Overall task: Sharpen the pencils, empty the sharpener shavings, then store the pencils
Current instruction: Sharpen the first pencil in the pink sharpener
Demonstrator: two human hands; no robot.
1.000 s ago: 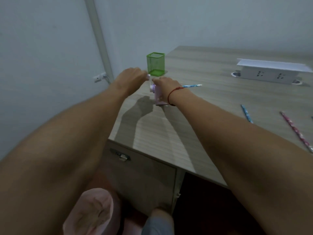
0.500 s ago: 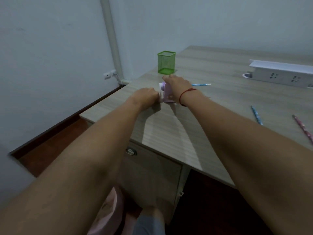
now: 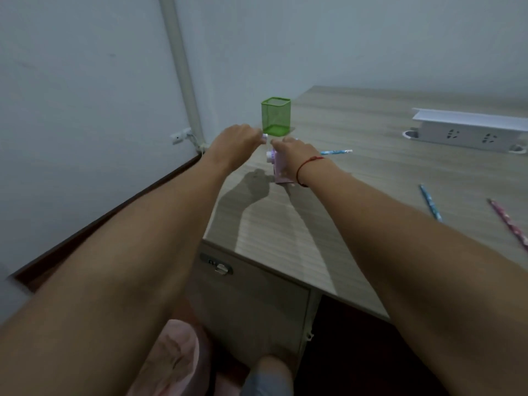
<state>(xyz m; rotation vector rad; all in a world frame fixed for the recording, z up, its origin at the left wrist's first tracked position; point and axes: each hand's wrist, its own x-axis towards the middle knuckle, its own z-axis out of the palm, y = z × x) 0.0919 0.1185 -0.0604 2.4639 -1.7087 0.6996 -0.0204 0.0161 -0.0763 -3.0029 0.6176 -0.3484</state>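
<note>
Hands meet at the sharpener point(image 3: 281, 174), a small pink plastic box standing on the desk point(image 3: 357, 195) near its left edge, just in front of the green mesh holder point(image 3: 275, 117). The right hand point(image 3: 288, 151) lies over its top, fingers curled down round the body and pinning it. The left hand point(image 3: 238, 138) is closed, its fingertips pinching what seems to be the crank knob point(image 3: 265, 135) at the box's left side.

A blue pencil point(image 3: 335, 152) pokes out to the right behind the right hand; whether its tip sits in the sharpener is hidden. I judge the sharpener light and hard, apt to skid on the smooth wood (hence the press from above), so it is best held by the body, not the crank.

Pencils are thin, stiff and light, with brittle points, so mid-shaft is the place to take them. A second blue pencil point(image 3: 430, 202) and a pink pencil point(image 3: 508, 224) lie well apart from the hands, at the near right.
</note>
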